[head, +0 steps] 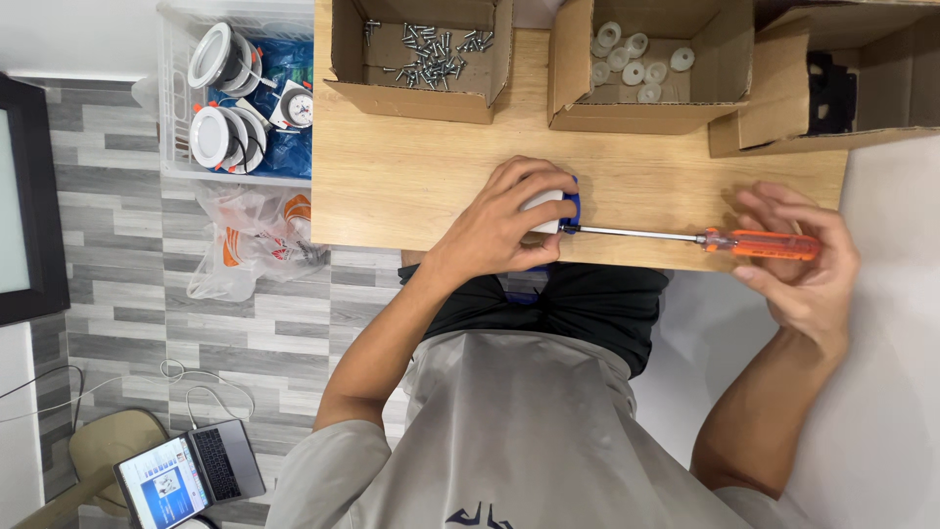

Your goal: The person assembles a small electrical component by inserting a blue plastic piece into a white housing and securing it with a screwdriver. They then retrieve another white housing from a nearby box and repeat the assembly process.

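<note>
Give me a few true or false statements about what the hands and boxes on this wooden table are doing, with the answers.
1. The right hand holds a screwdriver with an orange handle. True.
2. The left hand rests flat and empty on the table. False: it grips a small white and blue part that the screwdriver tip meets.
3. The cardboard box on the left holds loose screws. True.
4. The middle cardboard box holds screws too. False: it holds round white discs.
5. The laptop sits on the table. False: it is down at floor level, lid open.
</note>
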